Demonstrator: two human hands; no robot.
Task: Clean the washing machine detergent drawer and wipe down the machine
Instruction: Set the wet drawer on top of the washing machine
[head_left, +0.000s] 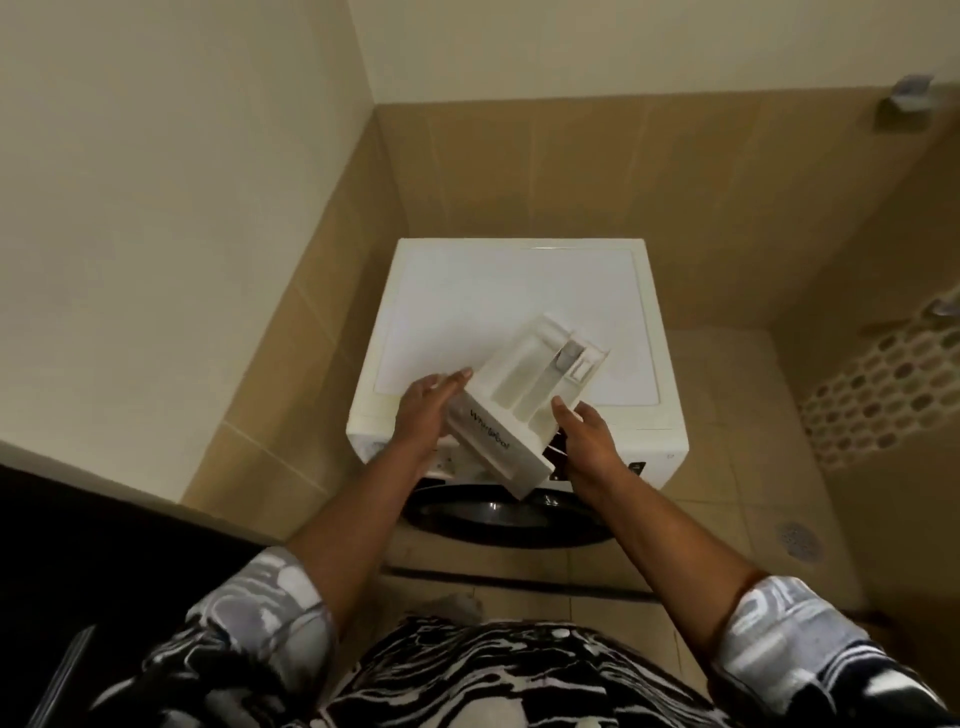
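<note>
The white detergent drawer (524, 400) is out of the machine and held in the air over the front edge of the white washing machine (498, 306). Its compartments face up and its front panel points toward me. My left hand (423, 415) holds the drawer's left side near the front panel, fingers lying along it. My right hand (587, 436) grips the right side of the drawer, thumb on the rim. The machine's dark round door (498, 514) shows below the drawer.
The machine stands in a corner between a tiled wall on the left and one behind. To the right lies a tiled floor with a round drain (800, 540) and a pebble-pattern strip (878, 389). A dark surface (78, 545) sits at the lower left.
</note>
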